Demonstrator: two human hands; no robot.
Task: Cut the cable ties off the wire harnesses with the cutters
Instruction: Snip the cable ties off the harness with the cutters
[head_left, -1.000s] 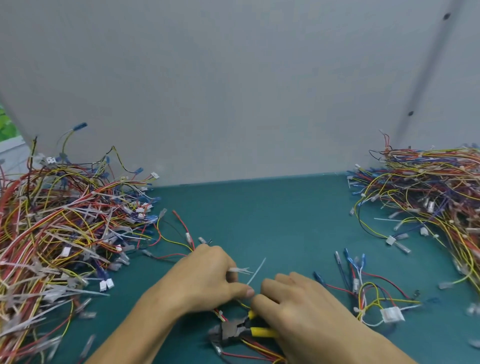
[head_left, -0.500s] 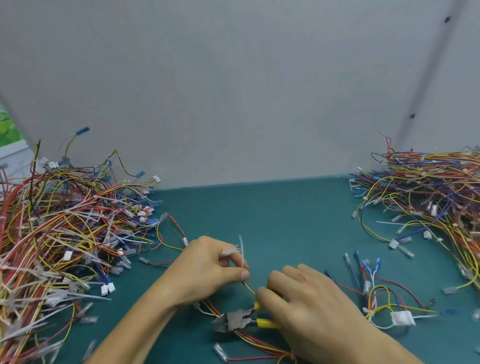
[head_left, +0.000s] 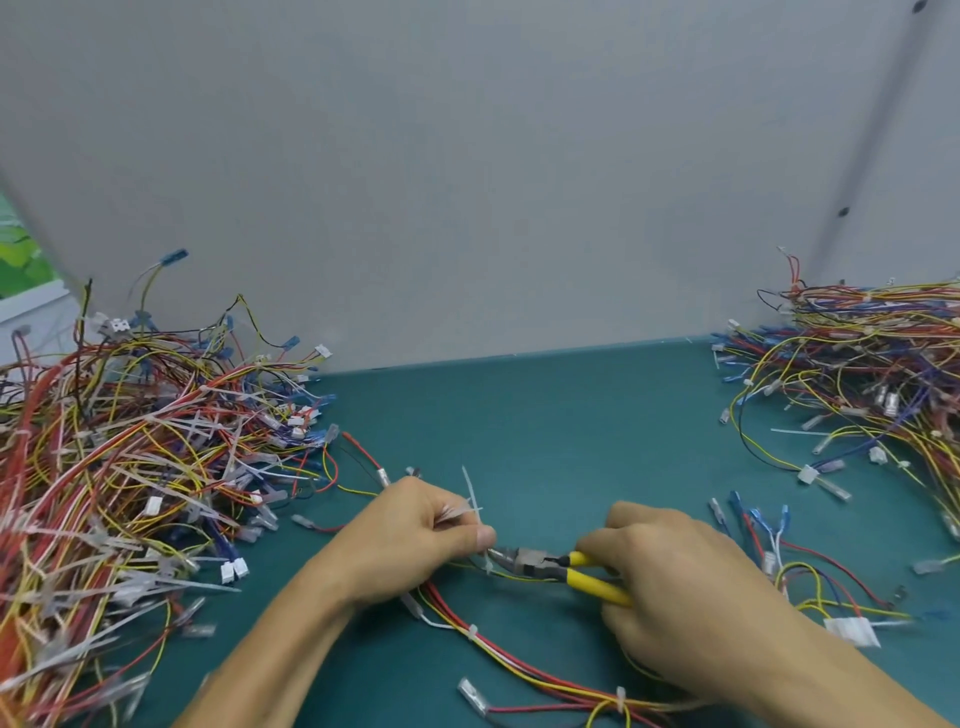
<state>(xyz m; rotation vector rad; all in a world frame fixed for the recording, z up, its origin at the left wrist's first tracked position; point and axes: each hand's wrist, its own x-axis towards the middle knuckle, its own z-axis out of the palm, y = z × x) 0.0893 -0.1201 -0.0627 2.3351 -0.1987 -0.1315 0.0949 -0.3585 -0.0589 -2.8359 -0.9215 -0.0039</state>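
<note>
My right hand (head_left: 670, 582) grips the yellow-handled cutters (head_left: 561, 566), whose metal jaws point left toward my left hand. My left hand (head_left: 421, 540) pinches the wire harness (head_left: 519, 670) of red, yellow and white wires just at the jaw tips, and holds white cable ties (head_left: 470, 499) that stick up from its fingers. The harness curves down and right along the green table, with white ties around it at two places.
A big pile of tied harnesses (head_left: 119, 467) fills the left side. Another pile (head_left: 872, 374) lies at the far right, and a small loose harness (head_left: 810, 582) sits beside my right hand. The green mat (head_left: 545, 415) ends at a grey wall.
My right hand has lifted the cutters and brought the jaws to the wire at my left thumb. My hands have drawn slightly apart, and the tie in my left hand now points up.
</note>
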